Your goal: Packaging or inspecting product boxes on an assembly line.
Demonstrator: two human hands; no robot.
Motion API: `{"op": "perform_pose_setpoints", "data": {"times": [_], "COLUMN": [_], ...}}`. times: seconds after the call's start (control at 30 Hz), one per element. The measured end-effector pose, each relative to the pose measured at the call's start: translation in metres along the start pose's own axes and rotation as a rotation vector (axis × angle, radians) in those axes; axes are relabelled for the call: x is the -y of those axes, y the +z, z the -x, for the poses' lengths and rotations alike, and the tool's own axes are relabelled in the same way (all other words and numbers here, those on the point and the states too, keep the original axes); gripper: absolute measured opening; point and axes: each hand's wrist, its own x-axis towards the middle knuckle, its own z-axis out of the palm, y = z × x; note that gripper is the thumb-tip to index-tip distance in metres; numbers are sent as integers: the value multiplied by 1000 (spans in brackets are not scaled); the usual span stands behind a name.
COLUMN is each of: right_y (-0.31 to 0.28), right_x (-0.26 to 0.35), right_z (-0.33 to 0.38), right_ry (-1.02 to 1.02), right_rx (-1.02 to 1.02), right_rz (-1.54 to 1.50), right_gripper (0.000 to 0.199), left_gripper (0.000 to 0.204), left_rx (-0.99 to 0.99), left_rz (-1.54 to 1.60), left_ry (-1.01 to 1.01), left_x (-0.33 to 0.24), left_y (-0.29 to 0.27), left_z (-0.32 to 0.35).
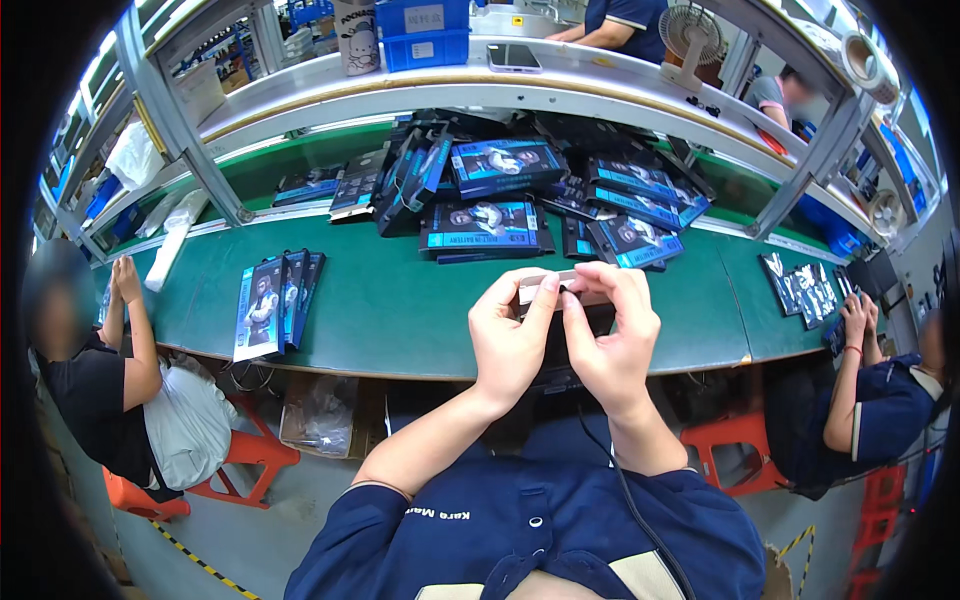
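Observation:
Over the near edge of the green table, my left hand and my right hand are close together. Between them is a small box with a brownish, pale-striped face. Fingers of both hands wrap its sides, and the two thumbs meet over its near side. A dark spot shows by the thumb tips; I cannot make out what it is. Much of the box is hidden behind my fingers. Just beyond my hands lies a heap of blue-and-black printed boxes, stacked and tilted.
Several similar boxes stand fanned at left on the green table. A shelf behind carries a phone, blue bins and a fan. Co-workers sit at both sides; the right one handles dark packages.

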Motion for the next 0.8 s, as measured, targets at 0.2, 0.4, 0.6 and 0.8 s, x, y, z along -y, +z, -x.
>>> {"op": "perform_pose_setpoints", "data": {"times": [0.2, 0.4, 0.6, 0.8], "right_y": [-11, -10, -26, -30], "right_x": [4, -2, -13, -14], "right_z": [-2, 5, -9, -3], "right_ry": [178, 126, 380, 373], "right_rx": [-3, -53, 187, 187], "right_rz": [-163, -245, -587, -646], "right_gripper": [24, 20, 33, 36], "left_gripper": [9, 10, 12, 13], "left_rx": [-79, -59, -35, -25], "left_rz": [-214, -351, -375, -397], "left_ry": [340, 455, 493, 545], "left_x": [-6, -19, -20, -22], "left_y": [8, 7, 3, 6], "left_z": [8, 14, 21, 21]}}
